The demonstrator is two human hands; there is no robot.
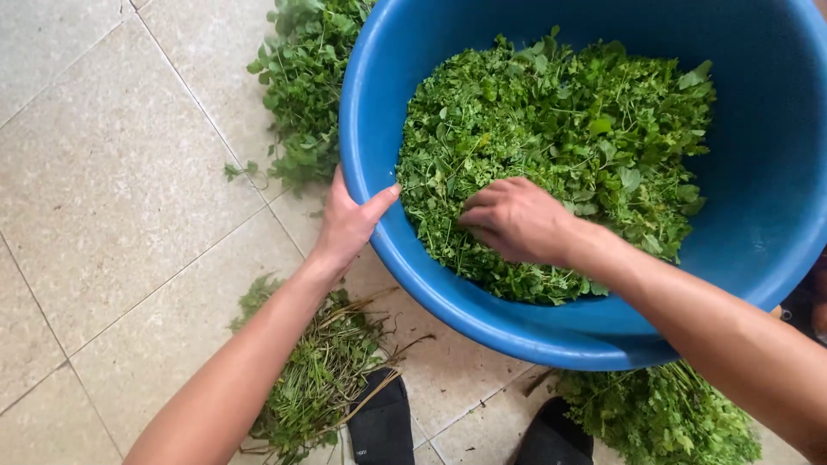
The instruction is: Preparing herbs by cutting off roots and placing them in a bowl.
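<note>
Bright, even daylight, soft and diffuse; no hard-edged shadows anywhere. Blue tub serves as landmark. Faint sheen along the tub's left rim and inner wall, no blown-out glare. Soft shadow under the tub's near edge, darkening the tiled floor just below it. Inside the tub, the picked leaves are sharp, individual leaflets readable. Right hand on the leaves shows slight motion softness at the fingers. Left hand at the tub's rim is crisp. Colours saturated. Tile joints left of the tub run straight; little edge distortion.
</note>
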